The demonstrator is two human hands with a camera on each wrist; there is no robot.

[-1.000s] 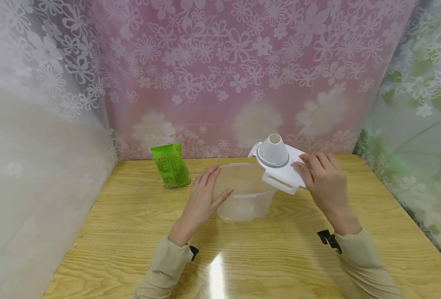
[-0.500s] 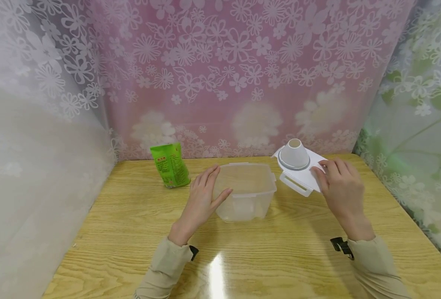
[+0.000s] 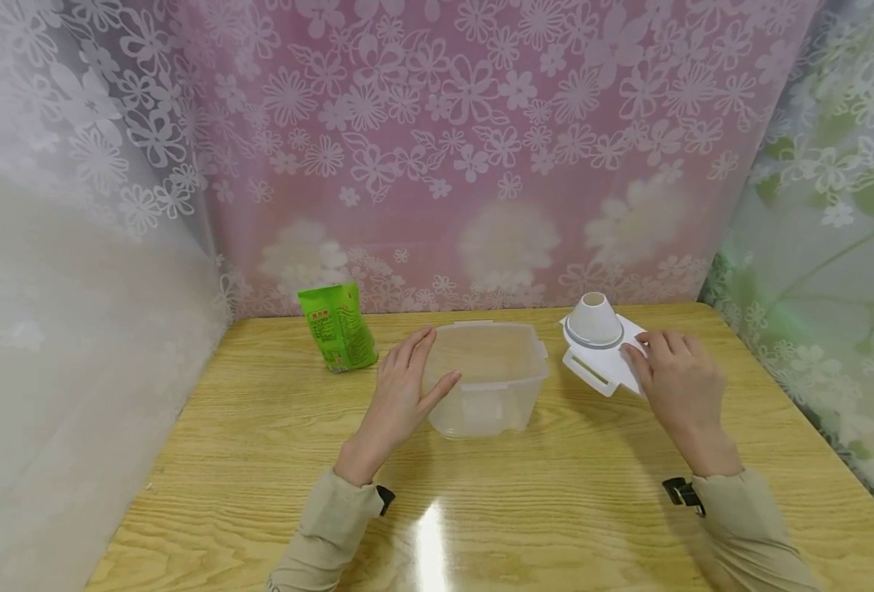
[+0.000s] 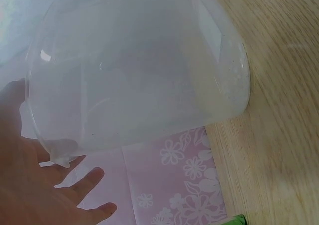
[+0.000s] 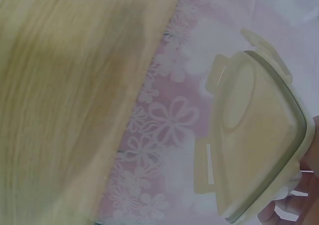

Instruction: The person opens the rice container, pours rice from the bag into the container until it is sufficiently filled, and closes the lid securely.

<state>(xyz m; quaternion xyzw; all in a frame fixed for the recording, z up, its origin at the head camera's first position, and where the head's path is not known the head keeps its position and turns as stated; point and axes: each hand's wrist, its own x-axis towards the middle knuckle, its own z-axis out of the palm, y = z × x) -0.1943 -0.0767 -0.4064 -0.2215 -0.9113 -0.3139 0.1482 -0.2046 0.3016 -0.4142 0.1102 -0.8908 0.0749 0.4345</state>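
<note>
A clear plastic container (image 3: 484,403) stands upright and uncovered on the wooden table. My left hand (image 3: 401,393) rests against its left side with the fingers extended and the thumb along the front rim. Up close in the left wrist view, the spread fingers lie at a corner of the see-through container (image 4: 134,75). To the right of it, my right hand (image 3: 679,388) pinches the edge of a white lid (image 3: 616,363), which carries a cone-shaped spout and side latches. The lid's underside (image 5: 259,130), with a grey seal, shows in the right wrist view, held off the table.
A green printed pouch (image 3: 339,329) stands on the table to the left of the container. Behind the table (image 3: 540,501) hangs a pink flowered curtain (image 3: 437,148), and pale curtains hang at both sides.
My right hand has carried the lid rightward, away from above the container, and then lowered it. The left hand and container stay where they were.
</note>
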